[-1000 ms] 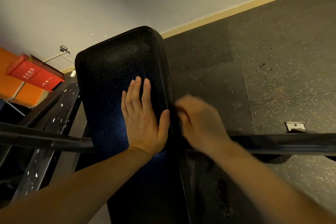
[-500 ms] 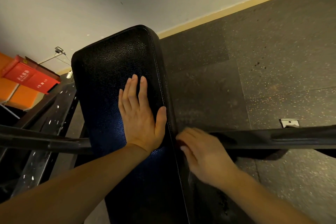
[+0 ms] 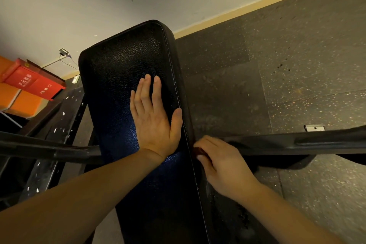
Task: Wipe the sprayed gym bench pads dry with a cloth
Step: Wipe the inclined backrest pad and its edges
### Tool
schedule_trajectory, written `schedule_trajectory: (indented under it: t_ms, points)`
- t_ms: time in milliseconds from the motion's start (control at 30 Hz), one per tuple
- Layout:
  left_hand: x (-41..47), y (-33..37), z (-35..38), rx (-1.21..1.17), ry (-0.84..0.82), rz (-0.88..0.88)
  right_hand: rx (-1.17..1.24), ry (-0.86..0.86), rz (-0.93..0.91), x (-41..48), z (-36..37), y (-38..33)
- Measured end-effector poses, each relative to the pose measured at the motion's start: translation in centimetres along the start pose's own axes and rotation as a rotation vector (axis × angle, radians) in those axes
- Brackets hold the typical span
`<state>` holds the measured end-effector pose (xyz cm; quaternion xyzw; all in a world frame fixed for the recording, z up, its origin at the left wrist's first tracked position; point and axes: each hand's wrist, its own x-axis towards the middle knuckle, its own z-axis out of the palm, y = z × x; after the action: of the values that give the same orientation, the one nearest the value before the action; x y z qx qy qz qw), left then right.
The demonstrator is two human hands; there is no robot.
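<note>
The black textured bench pad [image 3: 122, 69] runs from the bottom centre up toward the wall. My left hand [image 3: 153, 119] lies flat on it, fingers straight and together, thumb along the stitched right edge. My right hand [image 3: 219, 162] is against the pad's right side wall, just below the crossbar, with its fingers curled. A small dark reddish bit of cloth [image 3: 198, 151] shows under the fingertips; the rest of it is hidden by the hand.
A black metal bar [image 3: 316, 141] crosses the view behind the pad at hand height, continuing on the left [image 3: 39, 148]. Red and orange boxes [image 3: 29, 85] stand at the left by the wall. Speckled rubber flooring [image 3: 297, 65] lies to the right, with a small metal plate [image 3: 315, 128].
My right hand has slid down the pad's right side toward me, from beside the left thumb to just below the bar. My left hand stays flat on the pad.
</note>
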<state>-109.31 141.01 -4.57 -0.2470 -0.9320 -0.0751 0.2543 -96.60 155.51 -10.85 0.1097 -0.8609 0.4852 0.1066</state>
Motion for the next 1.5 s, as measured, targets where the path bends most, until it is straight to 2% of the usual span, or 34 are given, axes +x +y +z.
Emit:
schedule_trajectory:
  t_ms: [100,167,267,400,500,567,633,833,967,1233,1500]
  points:
    - [0.2,0.0,0.0,0.008,0.002,-0.005,-0.043,0.073,0.104,4.6,-1.0,-0.1]
    - [0.1,0.0,-0.1,0.013,-0.002,-0.004,0.018,0.185,0.178,7.7,-1.6,-0.1]
    - [0.0,0.0,-0.1,0.002,-0.005,-0.001,0.185,0.234,0.337,9.4,-2.0,0.8]
    - [0.0,0.0,-0.1,0.0,-0.002,-0.002,0.37,0.533,0.597,9.7,-3.8,1.9]
    - [0.1,0.0,-0.1,0.003,0.002,0.001,0.678,0.706,0.661,13.2,-5.8,1.2]
    - [0.1,0.0,-0.1,0.0,0.002,0.002,0.922,0.735,0.596,15.6,-7.0,-0.5]
    - [0.1,0.0,-0.1,-0.004,0.005,0.001,0.973,0.691,0.481,16.8,-6.9,-1.9]
    - [0.1,-0.1,0.0,-0.005,0.019,0.003,0.848,0.509,0.294,12.6,-4.4,-1.5]
    - [0.0,0.0,0.0,0.004,0.022,0.0,0.902,0.384,0.355,10.0,-3.2,-0.3]
    - [0.0,-0.1,0.1,0.005,0.023,0.0,1.059,0.261,0.449,6.9,-2.2,0.4]
    - [0.0,-0.2,0.1,0.007,0.032,-0.002,1.092,0.126,0.558,3.7,-1.5,0.5]
